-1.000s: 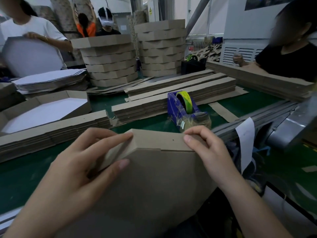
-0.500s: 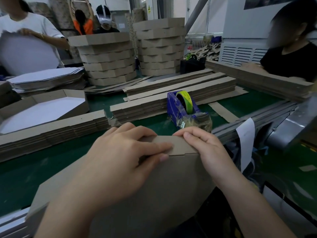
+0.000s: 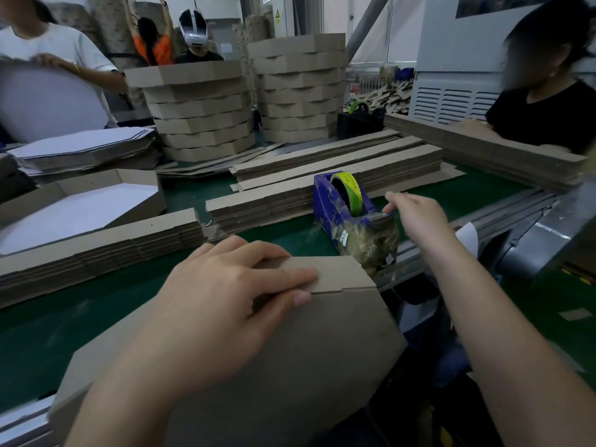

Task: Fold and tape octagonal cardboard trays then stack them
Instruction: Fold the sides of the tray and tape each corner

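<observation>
tray: octagonal cardboard, at near edge of table, tilted with plain brown base panel toward camera; side wall folded over at far edge, ends meeting at a stepped seam near top.
table: green mat; tray's far edge on it or just above, cannot tell which.
finished stacks: two columns of folded trays side by side at far end; good share of batch looks done.
strip piles: flat cardboard strips mid-table, unfolded; plenty of work left, by the look of it.
left strip pile: more flat strips, just beyond tray's left side.
open tray: white inside up, behind left strip pile, not stacked.
tape dispenser: blue, just past tray's far right corner, green roll loaded.
left hand: flat on tray, fingers straight along folded wall, thumb below seam, pressing joint closed.
right hand: off tray, at dispenser's cutter end, finger and thumb apart, nothing held as far as visible; blurred, contact with tape unclear.
seam: no tape visible on it.
step: judged as fetching tape for this joint.
done on this tray: folding, at least on the visible side.
left on this tray: tear tape, stick over seam, check other joints (hidden), then stack.
</observation>
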`<state>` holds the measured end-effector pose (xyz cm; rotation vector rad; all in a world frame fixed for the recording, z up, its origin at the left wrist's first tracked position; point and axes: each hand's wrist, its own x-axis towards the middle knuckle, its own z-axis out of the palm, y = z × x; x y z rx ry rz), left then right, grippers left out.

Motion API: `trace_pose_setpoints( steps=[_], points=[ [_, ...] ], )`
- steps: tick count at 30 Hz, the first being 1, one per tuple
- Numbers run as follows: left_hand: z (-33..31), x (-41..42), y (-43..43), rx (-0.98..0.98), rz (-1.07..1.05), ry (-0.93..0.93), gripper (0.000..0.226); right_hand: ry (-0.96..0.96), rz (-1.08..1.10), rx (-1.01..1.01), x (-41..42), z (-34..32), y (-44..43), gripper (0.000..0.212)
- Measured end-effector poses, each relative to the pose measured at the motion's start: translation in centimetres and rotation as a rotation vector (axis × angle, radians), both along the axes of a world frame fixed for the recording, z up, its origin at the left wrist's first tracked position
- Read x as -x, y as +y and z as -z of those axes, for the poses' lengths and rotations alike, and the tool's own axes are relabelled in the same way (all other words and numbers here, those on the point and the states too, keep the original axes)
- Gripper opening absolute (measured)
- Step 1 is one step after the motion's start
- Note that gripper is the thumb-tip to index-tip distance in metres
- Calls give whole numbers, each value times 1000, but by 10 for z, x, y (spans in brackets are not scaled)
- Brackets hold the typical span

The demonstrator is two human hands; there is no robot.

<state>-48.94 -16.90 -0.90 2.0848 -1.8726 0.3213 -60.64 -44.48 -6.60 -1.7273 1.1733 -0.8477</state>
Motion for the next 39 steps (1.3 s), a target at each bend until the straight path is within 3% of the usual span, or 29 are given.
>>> trace_pose_setpoints(
  steps=[8,13,18,21,26,35,39],
  points=[
    [2,-2,-1,13,4,-10,36,83,-35,-66,-5,-13,0,28],
    [2,-2,-1,20,7,-12,36,24,-35,-140,-7,-18,0,25],
    [2,-2,-1,28,0,-8,37,-25,-114,-50,-16,-24,-15,8],
    [2,-3,-1,30,5,-5,36,70,-262,-64,-23,-25,-25,21],
    [3,-4,0,39,7,-2,36,89,-299,-42,-32,-25,-34,9],
    [4,-6,-3,41,1,-8,35,85,-216,-27,-32,-25,-34,28],
    [4,-7,-2,44,4,-15,35,232,-208,-48,-13,-18,-34,43]
  ],
)
